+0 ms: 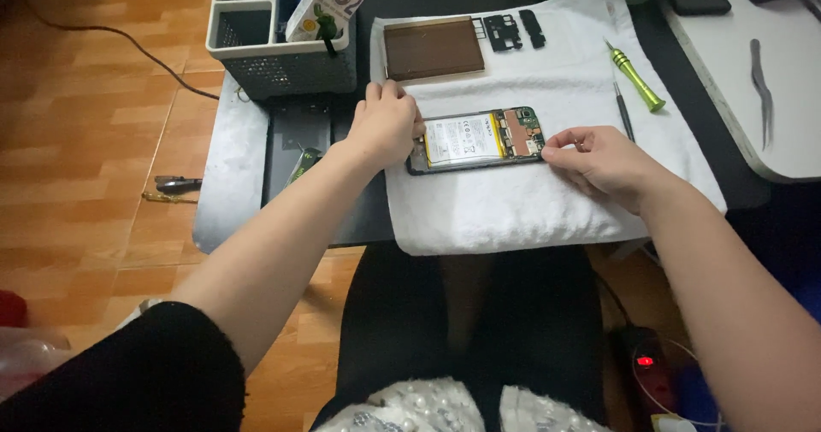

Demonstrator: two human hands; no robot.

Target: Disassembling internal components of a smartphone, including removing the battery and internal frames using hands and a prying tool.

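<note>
Head view, looking down over a lap at a small dark table (pixel 235 184) draped with a white towel (pixel 530 201). Opened phone (pixel 475 140) lying flat near the middle of the towel, back cover off, long axis running left to right and tilted very slightly up toward the right; white battery filling the left and middle part, green circuit board at the right end. Left hand (pixel 385 127) resting on the phone's left end, fingers curled down over its edge and pressing there, covering that end so the exact grip cannot be told. Right hand (pixel 599 160) at the phone's right end, thumb and forefinger pinched together just at the lower right corner, other fingers folded; whether anything small sits between the fingertips cannot be told. Brown rectangular back cover (pixel 433 48) lying flat on the towel above the phone, long axis also left to right. Two small black parts (pixel 513 31) just right of the cover. Green-handled screwdriver (pixel 635 77) on the towel's right part, lying diagonally with its tip up and to the left, well apart from the phone. Grey plastic basket (pixel 274 51) at the table's far left corner, holding a small box. Metal tweezers (pixel 762 90) on a white surface at the right edge. Wooden floor (pixel 85 98) on the left, with a thin dark cable across it
</note>
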